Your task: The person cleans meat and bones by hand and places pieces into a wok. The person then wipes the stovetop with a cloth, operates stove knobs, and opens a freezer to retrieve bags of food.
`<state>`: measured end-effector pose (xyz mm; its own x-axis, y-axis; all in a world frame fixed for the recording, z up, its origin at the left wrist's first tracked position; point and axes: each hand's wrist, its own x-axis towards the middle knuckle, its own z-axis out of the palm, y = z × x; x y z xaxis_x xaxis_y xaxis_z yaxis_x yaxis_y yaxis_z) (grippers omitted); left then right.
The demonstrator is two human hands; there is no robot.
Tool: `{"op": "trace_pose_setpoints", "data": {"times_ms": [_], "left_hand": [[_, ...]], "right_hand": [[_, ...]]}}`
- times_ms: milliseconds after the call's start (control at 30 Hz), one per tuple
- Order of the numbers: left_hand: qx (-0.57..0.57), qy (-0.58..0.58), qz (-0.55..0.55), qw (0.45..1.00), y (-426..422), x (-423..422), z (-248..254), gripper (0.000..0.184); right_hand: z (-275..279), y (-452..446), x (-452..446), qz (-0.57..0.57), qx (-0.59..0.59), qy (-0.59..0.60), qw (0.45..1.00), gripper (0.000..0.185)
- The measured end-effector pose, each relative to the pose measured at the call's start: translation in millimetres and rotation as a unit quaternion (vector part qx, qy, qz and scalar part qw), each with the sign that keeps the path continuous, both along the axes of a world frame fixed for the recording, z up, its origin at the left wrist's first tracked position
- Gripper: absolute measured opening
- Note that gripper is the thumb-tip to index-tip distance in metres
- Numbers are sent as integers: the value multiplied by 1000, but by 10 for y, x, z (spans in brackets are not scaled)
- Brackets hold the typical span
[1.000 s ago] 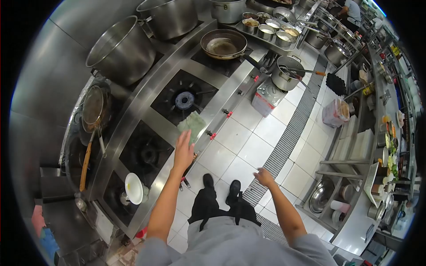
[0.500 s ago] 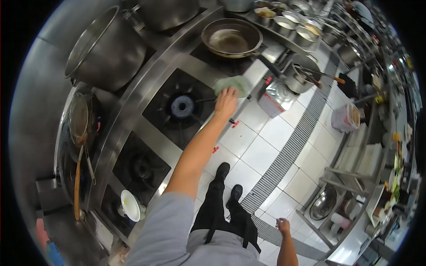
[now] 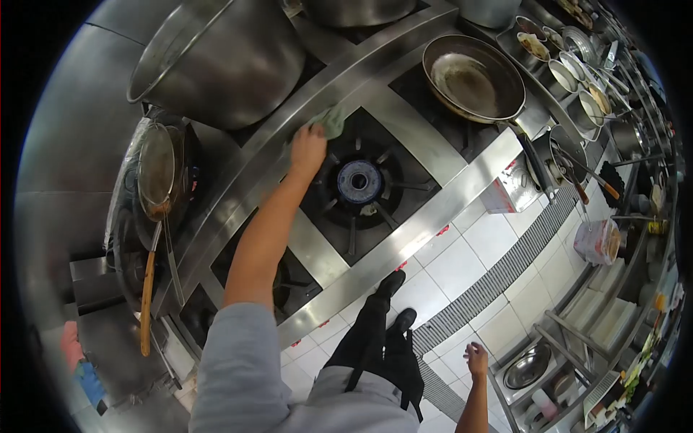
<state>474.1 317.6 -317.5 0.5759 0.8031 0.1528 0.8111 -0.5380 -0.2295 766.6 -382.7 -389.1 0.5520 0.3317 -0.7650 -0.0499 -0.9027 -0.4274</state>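
My left hand [image 3: 309,148] grips a pale green cloth [image 3: 333,121], pressed on the steel stove top [image 3: 375,119] at the back left corner of a gas burner [image 3: 359,182]. Part of the cloth lies under my fingers and is hidden. The burner has a round blue-grey head with black prongs around it, and no flame shows. Low on the right, my right hand [image 3: 476,359] hangs in the air beside my body, fingers loosely bent and apart, holding nothing.
A large steel pot [image 3: 224,68] stands behind the burner. To the right, a frying pan [image 3: 474,78] rests on another burner, its handle past the front edge. Strainers [image 3: 157,169] lie at left. A metal tin [image 3: 516,184] stands by the stove front; a floor drain [image 3: 491,289] crosses the tiles.
My left hand has carried the cloth from the stove's front edge, right of the burner, to its back left side. The view has shifted left. A white bowl at lower left is no longer seen.
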Motion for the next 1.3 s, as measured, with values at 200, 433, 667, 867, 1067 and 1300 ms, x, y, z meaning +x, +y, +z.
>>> {"op": "trace_pose_setpoints", "data": {"times_ms": [200,433,667,867,1067,1300], "left_hand": [[-69,-105,236,964,-1186,-1882,-47,30],[-122,-255,606,743,-1005,-2382,119,40],[-192,-223,294,909,377,3,390,39],[-381,-739,244,499,1050,1469,100,25],[-284,-725,128,614,-78,584,1141,23],[-146,-86,114,979,-2228,-853,374,49]], "right_hand": [[402,672,92,-23,85,-15,996,46],[170,95,-193,-126,26,78,989,43],[202,-280,-284,-119,-50,70,989,42],[361,-213,-144,-105,0,-9,994,44],[522,-329,-223,-62,24,-49,997,47],[548,-526,-605,-117,36,-7,992,48]]}}
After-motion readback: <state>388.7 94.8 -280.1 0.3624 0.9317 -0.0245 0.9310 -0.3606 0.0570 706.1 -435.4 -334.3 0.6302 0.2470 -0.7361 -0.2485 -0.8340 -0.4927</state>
